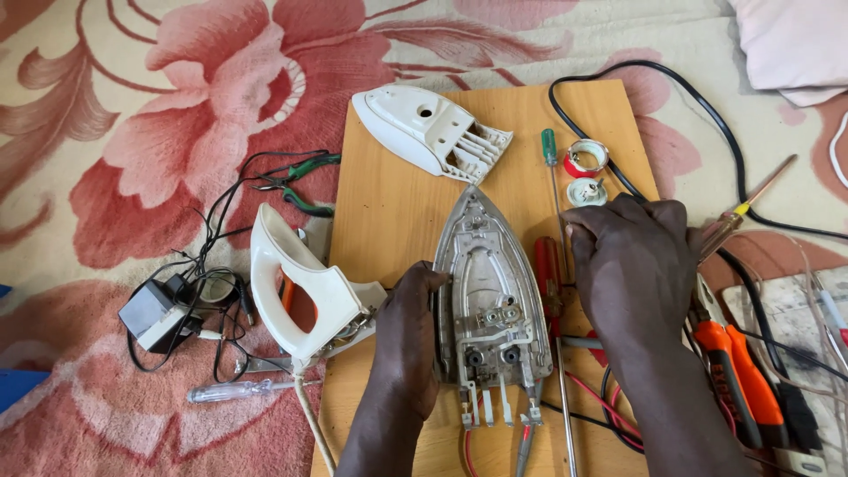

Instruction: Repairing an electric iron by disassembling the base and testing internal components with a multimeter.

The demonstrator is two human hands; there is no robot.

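A bare metal iron soleplate (488,283) lies on a wooden board (389,212), tip pointing away from me, with terminals and wires at its near end. My left hand (408,331) rests against the soleplate's left edge. My right hand (629,265) lies palm down to the right of the soleplate, over a red-handled screwdriver (548,265) and other tools; whether it grips anything is hidden. A white iron cover (428,131) sits at the far end of the board. The white iron handle (305,291) lies off the board's left edge.
A green-handled screwdriver (550,150), a red-and-white dial (586,158) and a white knob (587,192) lie on the board. Orange pliers (733,371) and a black cable (707,106) are at right. Green pliers (300,181), a power adapter (155,315) and a clear screwdriver (231,389) lie on the floral rug.
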